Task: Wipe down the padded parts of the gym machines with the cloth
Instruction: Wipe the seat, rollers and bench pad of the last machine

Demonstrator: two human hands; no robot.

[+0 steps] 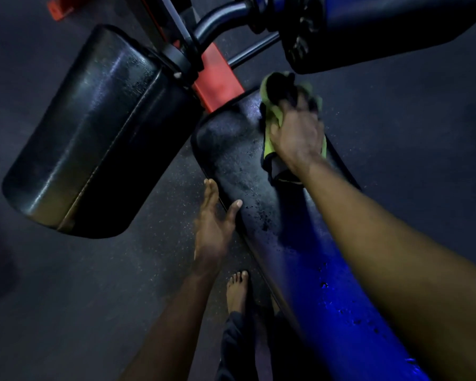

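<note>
A: Right hand (297, 130)?

B: Pressed palm-down on the cloth (272, 116), fingers spread over it and curled into its folds, pinning it to the bench pad (237, 160). Holding the cloth, in short.

A: And the cloth itself?

B: Yellow-green with dark patches, bunched up. Lying at the far end of the long pad, toward its right edge, close to the red frame (217, 81). Partly hidden under the hand; one dark corner trailing out below the wrist.

A: Left hand (213, 229)?

B: Open, holding nothing. Fingers straight and together, running down the pad's left side; thumb hooked up over the edge onto the top surface. Braced against the pad, not wrapped around it.

A: State of the pad?

B: Black, glossy, speckled with dark droplets along the middle. Strong blue light across the near half, under the right forearm.

A: Other padding nearby?

B: Second pad (94, 133) to the left, wide and rounded, black, tilted, shiny with a damp-looking sheen. Apart from the long pad, fixed to the same red frame by a black bracket. Another dark padded block (382, 31) at top right, just above the cloth; blurred, details unclear.

A: Below all that?

B: Dark speckled floor (94, 284). Bare foot (238, 292) beside the bench, dark trouser leg behind it.
</note>
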